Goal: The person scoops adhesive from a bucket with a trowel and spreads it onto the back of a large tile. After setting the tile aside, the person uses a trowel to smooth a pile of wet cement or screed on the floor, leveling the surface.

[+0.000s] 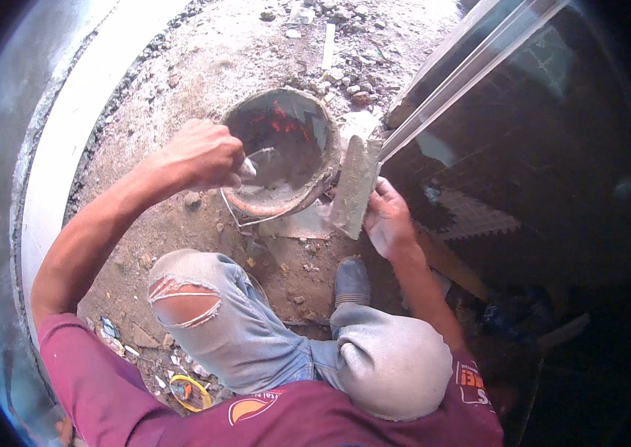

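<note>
My left hand (pixel 211 154) is closed around the pale handle of a trowel (pixel 247 170), over the left rim of a bucket. The trowel's blade reaches into the bucket and is hard to make out against the grey mix. The bucket (pixel 334 141) is round, crusted with mortar, and has a thin wire handle hanging at its near side. To its right, my right hand (pixel 390 222) grips a long flat plastering float (pixel 356 186) from the right side. Grey mortar coats the float's face. Its grip and some of my fingers are hidden behind it.
Rubble and stones (pixel 353 86) litter the dirt ground beyond the bucket. A pale curb strip (pixel 77 112) curves along the left. Pale upright strips (pixel 472 78) edge a dark surface on the right. A yellow ring (pixel 190 393) lies among debris near my bent knee.
</note>
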A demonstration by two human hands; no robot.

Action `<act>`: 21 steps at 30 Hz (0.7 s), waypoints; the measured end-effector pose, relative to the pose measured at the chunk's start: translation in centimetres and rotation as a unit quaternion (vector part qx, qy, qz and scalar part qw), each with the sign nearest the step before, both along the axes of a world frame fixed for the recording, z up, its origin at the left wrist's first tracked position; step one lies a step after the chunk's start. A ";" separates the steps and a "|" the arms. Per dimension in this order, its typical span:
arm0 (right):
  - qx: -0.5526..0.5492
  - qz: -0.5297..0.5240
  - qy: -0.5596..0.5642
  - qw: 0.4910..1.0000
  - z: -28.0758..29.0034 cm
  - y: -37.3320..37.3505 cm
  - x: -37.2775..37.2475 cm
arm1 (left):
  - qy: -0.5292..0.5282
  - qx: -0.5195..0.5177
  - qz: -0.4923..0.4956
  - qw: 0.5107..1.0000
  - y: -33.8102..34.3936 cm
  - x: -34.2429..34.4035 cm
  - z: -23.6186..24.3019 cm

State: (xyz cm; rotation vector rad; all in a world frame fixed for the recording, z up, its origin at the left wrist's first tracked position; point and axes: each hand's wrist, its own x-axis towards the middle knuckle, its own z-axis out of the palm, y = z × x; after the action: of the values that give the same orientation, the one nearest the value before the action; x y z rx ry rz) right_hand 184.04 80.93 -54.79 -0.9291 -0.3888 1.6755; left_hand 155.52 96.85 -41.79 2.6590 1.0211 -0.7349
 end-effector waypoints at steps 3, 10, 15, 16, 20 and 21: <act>-0.026 0.001 0.119 0.993 -1.2 0.9 -0.9 | -0.047 -0.071 0.062 0.994 0.3 -1.4 0.8; 0.049 -0.061 0.124 0.989 -1.4 1.7 -1.1 | -0.232 -0.251 0.363 0.867 -2.4 -7.5 2.6; 0.103 -0.072 0.161 0.979 0.9 3.6 -1.7 | -0.467 -0.278 0.458 0.704 -7.2 -8.7 -0.7; 0.118 -0.062 0.192 0.972 1.5 4.0 -2.1 | -0.501 -0.250 0.446 0.699 -7.8 -8.5 -1.8; 0.044 0.021 0.262 0.964 3.1 5.1 -5.8 | -0.600 -0.145 0.384 0.686 -9.1 -7.0 -5.6; 0.087 0.044 0.328 0.939 3.4 5.5 -6.7 | -0.614 -0.103 0.341 0.704 -9.1 -6.6 -6.1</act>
State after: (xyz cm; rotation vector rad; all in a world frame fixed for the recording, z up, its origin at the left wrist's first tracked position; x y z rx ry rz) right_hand 177.34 86.39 -51.36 -0.1884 -0.1192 1.8852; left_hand 148.91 87.75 -47.89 1.6193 1.1404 0.9249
